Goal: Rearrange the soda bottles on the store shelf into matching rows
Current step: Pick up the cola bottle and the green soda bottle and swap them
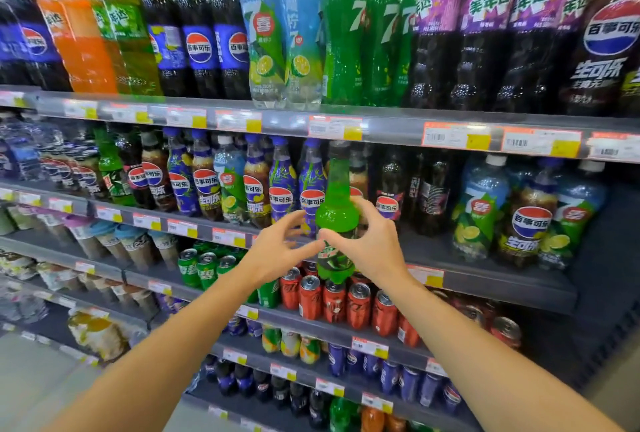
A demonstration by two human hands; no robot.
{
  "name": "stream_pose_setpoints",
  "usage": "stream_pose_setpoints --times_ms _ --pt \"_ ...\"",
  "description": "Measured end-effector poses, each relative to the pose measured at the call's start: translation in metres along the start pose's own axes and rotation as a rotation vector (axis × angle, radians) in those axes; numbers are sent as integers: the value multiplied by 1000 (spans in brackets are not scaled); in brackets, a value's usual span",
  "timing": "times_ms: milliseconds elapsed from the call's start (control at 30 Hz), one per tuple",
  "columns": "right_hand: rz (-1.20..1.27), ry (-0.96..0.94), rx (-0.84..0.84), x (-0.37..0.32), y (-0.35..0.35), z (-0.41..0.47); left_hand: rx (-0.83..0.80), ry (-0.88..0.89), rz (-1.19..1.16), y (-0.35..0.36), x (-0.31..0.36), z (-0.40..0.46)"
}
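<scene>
Right hand (372, 241) wrapped around the middle of a green soda bottle (336, 209), fingers (363, 204) curled over the far side and thumb pressed on the near side, so clamped on the bottle and carrying it. Left hand (277, 248) just beside the same bottle, fingers (294, 220) spread apart and loose, fingertips near the label but seemingly not gripping; probably there to steady or to take over. Bottle held upright, dark cap up, in front of the second shelf (485, 279), base hanging lower than the shelf edge, so lifted free and not standing on anything. Behind the bottle, a mixed row on this shelf: blue-labelled cola bottles (282, 189) directly to the left of it, dark cola bottles (389, 196) directly to the right, no other green one of this kind close by. Farther left of the held bottle, one similar green bottle (112, 171) among colas, likely the matching place, though only a guess. Farther right, lime-labelled clear bottles (479, 209) with one cola between them, also unsorted. Below the held bottle, red cans (334, 300) and green cans (206, 268) on the next shelf, not part of this job. Upright hold sensible: label readable, easy to compare with neighbours. Task judged early, many rows mixed.
</scene>
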State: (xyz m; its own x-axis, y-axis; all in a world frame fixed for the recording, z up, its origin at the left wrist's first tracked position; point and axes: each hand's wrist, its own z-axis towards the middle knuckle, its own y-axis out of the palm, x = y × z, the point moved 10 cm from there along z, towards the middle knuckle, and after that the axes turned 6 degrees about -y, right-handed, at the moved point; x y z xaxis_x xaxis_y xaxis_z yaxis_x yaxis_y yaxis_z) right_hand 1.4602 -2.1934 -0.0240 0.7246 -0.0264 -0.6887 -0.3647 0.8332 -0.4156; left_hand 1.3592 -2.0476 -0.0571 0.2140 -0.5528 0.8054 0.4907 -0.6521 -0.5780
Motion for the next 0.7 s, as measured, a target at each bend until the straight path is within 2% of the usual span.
stream_pose_setpoints --times_ms 167,367,500,567,700 --pt "21 29 -32 -18 46 2 -74 -52 -112 -24 -45 -18" --pt "30 14 -114 -55 116 2 -30 -52 -135 -65 -73 -31" --pt "34 13 -108 -76 156 8 16 -102 -181 -105 -111 -41" --pt "30 11 -120 -86 173 13 57 -114 -115 -132 -128 -49" --pt "-14 -9 -134 -102 210 20 136 -159 201 -191 -165 -57"
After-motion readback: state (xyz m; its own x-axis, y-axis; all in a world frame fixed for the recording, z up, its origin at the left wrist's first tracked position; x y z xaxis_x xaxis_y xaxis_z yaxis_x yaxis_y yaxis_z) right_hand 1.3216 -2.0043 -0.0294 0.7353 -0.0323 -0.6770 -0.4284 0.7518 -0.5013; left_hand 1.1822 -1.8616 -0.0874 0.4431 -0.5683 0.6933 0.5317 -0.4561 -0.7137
